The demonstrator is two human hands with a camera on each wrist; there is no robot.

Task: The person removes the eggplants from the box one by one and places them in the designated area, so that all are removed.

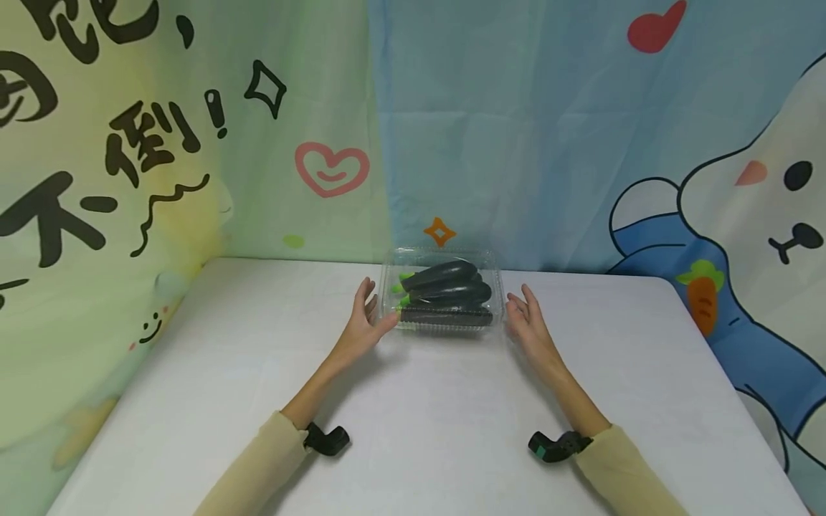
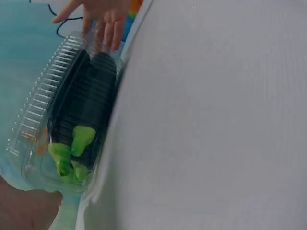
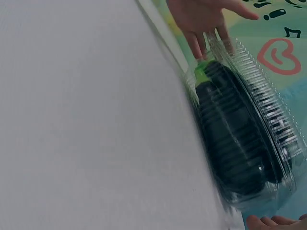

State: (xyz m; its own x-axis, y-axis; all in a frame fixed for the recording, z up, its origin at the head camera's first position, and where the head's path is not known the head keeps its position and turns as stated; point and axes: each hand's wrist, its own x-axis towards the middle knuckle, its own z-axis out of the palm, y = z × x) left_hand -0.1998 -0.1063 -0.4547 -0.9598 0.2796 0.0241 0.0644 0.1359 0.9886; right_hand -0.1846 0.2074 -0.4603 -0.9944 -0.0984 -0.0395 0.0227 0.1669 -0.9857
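Observation:
A clear plastic clamshell box [image 1: 390,276] holds several dark purple eggplants [image 1: 448,294] with bright green stem ends pointing left. It stands near the far edge of the table, its ribbed side showing in the left wrist view. My left hand [image 1: 366,326] is at the box's left end, fingers extended and thumb by the near left corner. On the opposite side my right hand [image 1: 530,330] has its fingers spread loosely beside the right end. Both palms face inward, with the box between them. Neither hand's fingers are curled round anything.
The white-covered table [image 1: 445,423] stretches from the box toward me. Right behind it hangs a printed cloth backdrop [image 1: 503,143] with hearts, lettering and a cartoon animal. Black wrist devices [image 1: 328,440] sit at both beige sleeves [image 1: 629,469].

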